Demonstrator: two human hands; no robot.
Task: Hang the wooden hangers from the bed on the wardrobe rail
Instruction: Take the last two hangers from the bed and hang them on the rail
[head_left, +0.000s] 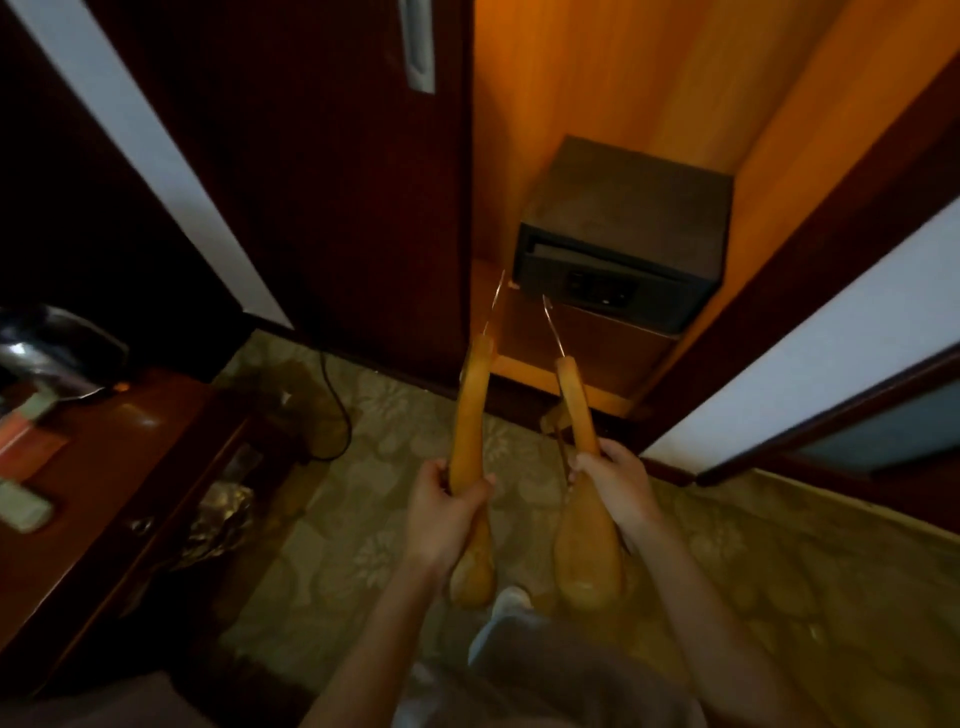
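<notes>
Wood in warm orange fills the upper right of the frame — the open wardrobe, lit from within, with its dark door standing at upper centre. No rail shows anywhere in the view; presumably it sits above the top edge, so nothing can be said of hangers already on it. The bed is out of sight too. Judging by that, the carrying part looks done for this pair and the hanging itself is not yet begun: both pieces must be raised and hooked over a rail that is out of view.

Next in size, a dark safe sits on the wardrobe's floor at centre right, and a dark wooden desk occupies the lower left over patterned carpet.

At lower centre the two wooden hangers are held side by side, apart, pointing away towards the wardrobe opening. The left hand is wrapped tight round the left hanger; the right hand is wrapped round the right hanger. Each is a broad, rounded-shoulder piece in glossy honey-coloured wood — seen nearly edge-on, fat at the near end.

Smallest of all, thin metal hooks stick out of the far tips, blurred, just in front of the safe.
</notes>
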